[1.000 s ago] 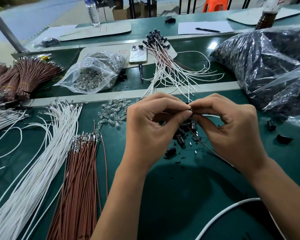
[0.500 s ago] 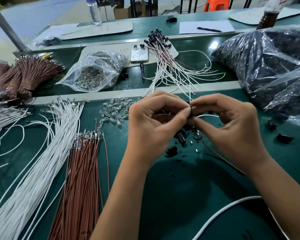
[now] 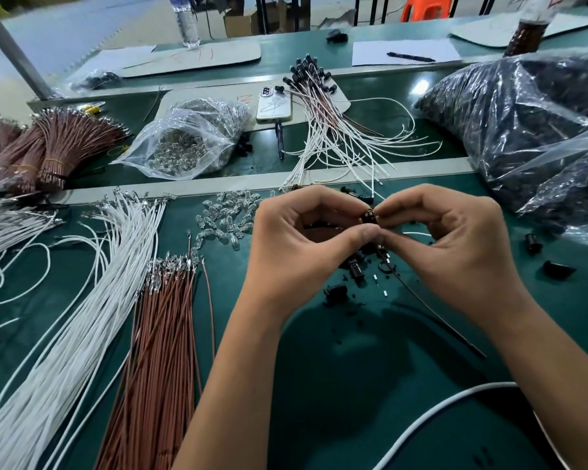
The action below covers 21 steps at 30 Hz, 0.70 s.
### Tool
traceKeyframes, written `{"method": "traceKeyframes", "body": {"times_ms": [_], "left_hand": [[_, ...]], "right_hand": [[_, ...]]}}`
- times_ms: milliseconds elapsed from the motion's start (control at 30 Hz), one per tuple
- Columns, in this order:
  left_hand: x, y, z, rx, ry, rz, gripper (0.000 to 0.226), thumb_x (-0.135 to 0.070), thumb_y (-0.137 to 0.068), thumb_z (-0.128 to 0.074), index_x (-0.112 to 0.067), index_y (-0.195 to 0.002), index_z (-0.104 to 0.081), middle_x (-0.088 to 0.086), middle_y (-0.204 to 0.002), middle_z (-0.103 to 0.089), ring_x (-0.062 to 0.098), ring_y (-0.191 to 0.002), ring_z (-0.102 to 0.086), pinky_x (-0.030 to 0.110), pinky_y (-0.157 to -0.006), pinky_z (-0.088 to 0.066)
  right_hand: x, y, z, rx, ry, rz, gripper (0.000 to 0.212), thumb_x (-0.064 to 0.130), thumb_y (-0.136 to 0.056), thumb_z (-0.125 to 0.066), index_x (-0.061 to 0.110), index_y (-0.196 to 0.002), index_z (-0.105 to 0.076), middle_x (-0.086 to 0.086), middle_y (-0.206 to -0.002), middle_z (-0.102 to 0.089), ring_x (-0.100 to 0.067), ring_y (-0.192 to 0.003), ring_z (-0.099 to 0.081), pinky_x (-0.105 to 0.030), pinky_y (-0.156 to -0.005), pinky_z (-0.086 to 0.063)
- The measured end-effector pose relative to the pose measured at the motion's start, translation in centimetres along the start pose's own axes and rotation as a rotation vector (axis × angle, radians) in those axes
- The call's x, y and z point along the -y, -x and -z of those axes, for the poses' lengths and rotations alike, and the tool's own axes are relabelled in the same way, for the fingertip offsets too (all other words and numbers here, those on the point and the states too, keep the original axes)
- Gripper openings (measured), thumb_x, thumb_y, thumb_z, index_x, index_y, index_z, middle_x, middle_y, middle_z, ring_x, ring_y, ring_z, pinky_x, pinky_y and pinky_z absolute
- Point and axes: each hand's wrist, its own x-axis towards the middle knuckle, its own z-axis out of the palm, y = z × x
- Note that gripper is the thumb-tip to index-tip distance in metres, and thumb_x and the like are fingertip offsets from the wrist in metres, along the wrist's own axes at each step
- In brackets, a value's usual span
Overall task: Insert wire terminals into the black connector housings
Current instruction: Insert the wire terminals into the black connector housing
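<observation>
Black housing (image 3: 369,217) up off the surface (image 3: 336,385), pinched between both sets of fingertips at the middle of the view. Left hand (image 3: 306,245) has a closed grip on it, thumb under, finger over. Right hand (image 3: 455,242) pinches at its top edge, seemingly on a terminal, with a brown wire (image 3: 435,317) trailing down toward the wrist. This looks like the insertion itself, terminal at the cavity mouth. Next move: a straight, firm push until it seats, housing held steady. Loose housings (image 3: 353,269) lie just below; brown wires (image 3: 163,334) and white wires (image 3: 82,317) wait to the left.
</observation>
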Motion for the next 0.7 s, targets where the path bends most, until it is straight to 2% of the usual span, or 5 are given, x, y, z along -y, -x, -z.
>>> {"method": "traceKeyframes", "body": {"times_ms": [233,367,500,567,700], "left_hand": [[0.22,-0.12,0.01,-0.001,-0.006,0.031,0.027,-0.001,-0.07,-0.088,0.0,-0.093,-0.074,0.01,-0.083,-0.076,0.02,-0.077,-0.073,0.03,-0.072,-0.059],[0.29,-0.17,0.04,-0.007,-0.02,0.038,0.027,-0.002,-0.07,-0.089,0.001,-0.093,-0.074,0.01,-0.083,-0.076,0.019,-0.076,-0.073,0.029,-0.072,-0.059],[0.35,-0.18,0.06,0.004,-0.084,0.019,0.023,-0.004,-0.072,-0.089,0.001,-0.09,-0.075,0.011,-0.082,-0.076,0.028,-0.076,-0.074,0.037,-0.072,-0.062],[0.38,-0.21,-0.03,-0.005,-0.097,0.002,0.021,-0.003,-0.072,-0.089,0.002,-0.088,-0.076,0.011,-0.081,-0.076,0.028,-0.074,-0.074,0.036,-0.071,-0.062],[0.42,-0.32,-0.21,-0.012,-0.093,-0.058,0.02,0.0,-0.071,-0.088,0.002,-0.086,-0.076,0.013,-0.082,-0.074,0.026,-0.074,-0.072,0.034,-0.071,-0.059]], "right_hand": [[0.02,0.04,-0.07,-0.003,0.001,0.022,0.023,0.011,-0.079,-0.089,0.016,-0.096,-0.075,0.012,-0.094,-0.078,-0.002,-0.084,-0.076,-0.013,-0.079,-0.055],[0.06,0.01,-0.09,-0.009,-0.013,0.022,0.021,0.016,-0.081,-0.087,0.015,-0.097,-0.075,0.01,-0.087,-0.078,-0.006,-0.085,-0.076,-0.017,-0.08,-0.057],[0.25,0.04,-0.17,-0.016,-0.009,0.029,0.02,0.022,-0.081,-0.083,0.012,-0.097,-0.075,0.009,-0.092,-0.078,-0.006,-0.085,-0.077,-0.019,-0.08,-0.058],[0.36,0.09,-0.24,-0.016,-0.004,0.029,0.023,0.025,-0.082,-0.081,0.009,-0.097,-0.076,0.007,-0.091,-0.078,-0.007,-0.084,-0.077,-0.022,-0.08,-0.06],[0.37,0.14,-0.19,-0.026,0.014,0.034,0.02,0.018,-0.083,-0.083,0.006,-0.098,-0.076,0.006,-0.091,-0.078,-0.008,-0.085,-0.077,-0.026,-0.08,-0.062]]}}
